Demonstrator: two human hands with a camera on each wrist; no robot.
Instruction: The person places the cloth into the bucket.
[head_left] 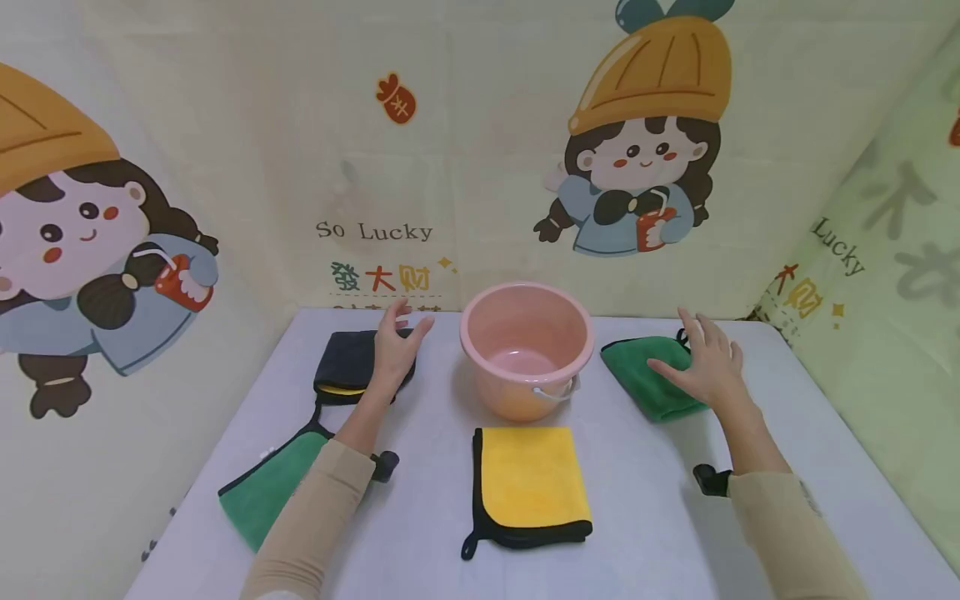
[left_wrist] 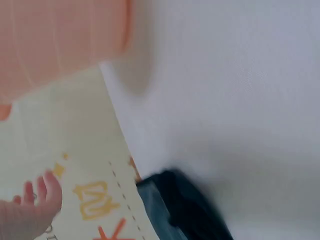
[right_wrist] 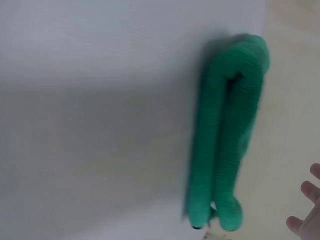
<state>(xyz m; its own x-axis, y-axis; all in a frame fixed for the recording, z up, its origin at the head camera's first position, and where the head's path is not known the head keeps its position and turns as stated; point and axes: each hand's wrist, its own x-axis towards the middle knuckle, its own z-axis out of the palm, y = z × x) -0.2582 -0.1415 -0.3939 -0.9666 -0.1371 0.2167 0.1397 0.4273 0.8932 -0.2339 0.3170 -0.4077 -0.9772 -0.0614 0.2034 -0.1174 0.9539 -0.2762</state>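
Right of the bucket (head_left: 504,388), the green cloth (head_left: 654,393) is best pinched through all layers; right hand (head_left: 707,364) and left hand (head_left: 394,351) are spread, empty.

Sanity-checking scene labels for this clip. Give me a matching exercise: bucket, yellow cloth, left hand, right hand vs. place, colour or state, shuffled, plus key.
Things:
1. Bucket
2. Yellow cloth
3. Left hand
4. Right hand

Descriptions:
A. Nearest the green cloth right of the bucket
B. Edged in black
C. Nearest the dark cloth
D. Pink, standing upright

Pairs: 1-D, 2-B, 3-C, 4-A
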